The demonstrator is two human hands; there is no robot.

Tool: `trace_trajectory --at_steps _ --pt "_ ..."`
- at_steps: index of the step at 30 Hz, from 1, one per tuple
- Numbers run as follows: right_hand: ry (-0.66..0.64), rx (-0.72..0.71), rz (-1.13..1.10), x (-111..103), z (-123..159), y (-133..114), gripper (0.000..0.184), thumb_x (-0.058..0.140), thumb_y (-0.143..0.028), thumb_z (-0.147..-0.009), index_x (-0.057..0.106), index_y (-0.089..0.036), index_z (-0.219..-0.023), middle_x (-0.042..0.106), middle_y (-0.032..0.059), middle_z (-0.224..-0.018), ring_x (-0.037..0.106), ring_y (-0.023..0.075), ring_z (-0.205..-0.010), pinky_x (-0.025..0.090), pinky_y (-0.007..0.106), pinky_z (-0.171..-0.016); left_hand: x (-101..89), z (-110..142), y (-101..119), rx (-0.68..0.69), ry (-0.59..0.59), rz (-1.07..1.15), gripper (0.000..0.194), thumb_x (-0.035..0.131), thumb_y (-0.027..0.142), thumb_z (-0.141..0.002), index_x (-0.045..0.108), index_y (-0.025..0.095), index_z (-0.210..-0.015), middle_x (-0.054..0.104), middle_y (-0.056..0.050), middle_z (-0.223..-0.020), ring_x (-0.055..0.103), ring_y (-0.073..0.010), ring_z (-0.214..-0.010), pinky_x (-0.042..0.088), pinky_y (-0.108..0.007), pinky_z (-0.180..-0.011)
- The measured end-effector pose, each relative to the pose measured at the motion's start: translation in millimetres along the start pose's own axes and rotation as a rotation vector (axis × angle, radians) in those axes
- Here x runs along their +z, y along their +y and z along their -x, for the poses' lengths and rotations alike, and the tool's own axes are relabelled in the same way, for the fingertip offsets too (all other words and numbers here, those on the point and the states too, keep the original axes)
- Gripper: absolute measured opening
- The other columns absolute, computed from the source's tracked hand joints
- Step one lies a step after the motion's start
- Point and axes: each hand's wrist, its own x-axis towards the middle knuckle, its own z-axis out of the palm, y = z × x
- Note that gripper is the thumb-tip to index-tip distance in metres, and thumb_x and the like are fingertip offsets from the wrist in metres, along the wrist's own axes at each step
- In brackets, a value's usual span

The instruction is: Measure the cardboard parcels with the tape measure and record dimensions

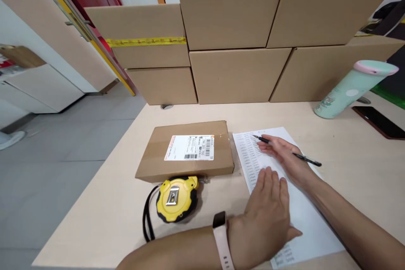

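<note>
A white sheet of paper [311, 223] with columns of small writing lies on the table. My left hand [265, 215] rests flat across it, fingers stretched out together, with a pink-banded watch [222, 236] on the wrist. In my right hand [286, 156] is a black pen [264, 139], its tip over the upper part of the sheet. Left of the paper sits a flat cardboard box [152, 152] with a white shipping label [190, 147]. In front of that box is a yellow and black tape measure [175, 200] with a black wrist strap.
Several large cardboard boxes [234, 76] form a stacked wall along the table's back. At the right, a mint-green bottle [351, 90] with a pink-rimmed lid stands near a dark phone [381, 122]. Grey floor [91, 143] lies beyond the table's left edge, with a doorway behind.
</note>
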Motion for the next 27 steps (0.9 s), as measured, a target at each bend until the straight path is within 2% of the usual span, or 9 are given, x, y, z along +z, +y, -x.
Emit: trace_trajectory --at_steps 2,5,10,14,18,27 --pt "0.049 -0.015 0.071 2 -2 4 0.034 0.075 -0.049 -0.071 0.066 -0.02 -0.087 0.068 0.0032 -0.082 0.062 0.0168 -0.077 0.05 0.029 -0.071 3.4 0 -10 -0.015 -0.04 0.028 0.085 0.043 0.067 -0.085 0.046 -0.002 -0.134 0.048 -0.024 -0.14 0.038 -0.0372 -0.134 0.025 -0.046 -0.112" --pt "0.097 -0.086 0.133 6 -4 10 0.034 0.079 -0.046 -0.065 0.057 -0.021 -0.069 0.056 -0.0039 -0.061 0.051 0.0105 -0.057 0.042 0.024 -0.054 3.9 0 -23 0.032 -0.086 0.058 0.082 0.042 0.067 -0.086 0.047 -0.001 -0.133 0.049 -0.023 -0.14 0.037 -0.0387 -0.134 0.029 -0.047 -0.11" --pt "0.107 -0.06 0.127 13 -9 16 0.036 0.077 -0.047 -0.065 0.054 -0.021 -0.072 0.059 -0.0032 -0.059 0.05 0.0111 -0.052 0.04 0.026 -0.051 3.6 -3 -33 0.101 -0.079 0.065 0.081 0.042 0.069 -0.084 0.052 0.001 -0.127 0.051 -0.022 -0.137 0.035 -0.0435 -0.134 0.025 -0.055 -0.112" --pt "0.202 -0.137 0.26 17 -10 15 0.039 0.073 -0.046 -0.069 0.044 -0.023 -0.058 0.044 -0.0074 -0.047 0.038 0.0091 -0.045 0.031 0.024 -0.045 10.4 -3 -33 0.091 -0.059 0.111 0.084 0.031 0.072 -0.085 0.052 0.002 -0.126 0.05 -0.022 -0.137 0.03 -0.0457 -0.135 0.019 -0.062 -0.112" --pt "0.244 -0.212 0.406 18 -10 16 0.035 0.07 -0.042 -0.07 0.044 -0.022 -0.056 0.04 -0.0075 -0.05 0.035 0.0094 -0.047 0.029 0.024 -0.045 17.0 -2 -33 0.07 -0.048 0.172 0.086 0.024 0.072 -0.086 0.05 0.001 -0.127 0.05 -0.023 -0.136 0.028 -0.0464 -0.136 0.014 -0.066 -0.112" --pt "0.302 -0.251 0.509 16 -7 21 0.032 0.061 -0.03 -0.07 0.034 -0.024 -0.054 0.034 -0.0072 -0.051 0.032 0.0107 -0.052 0.028 0.025 -0.048 17.7 -1 -32 0.068 -0.029 0.165 0.083 0.029 0.071 -0.086 0.051 0.002 -0.126 0.053 -0.023 -0.133 0.032 -0.0454 -0.134 0.014 -0.066 -0.11"
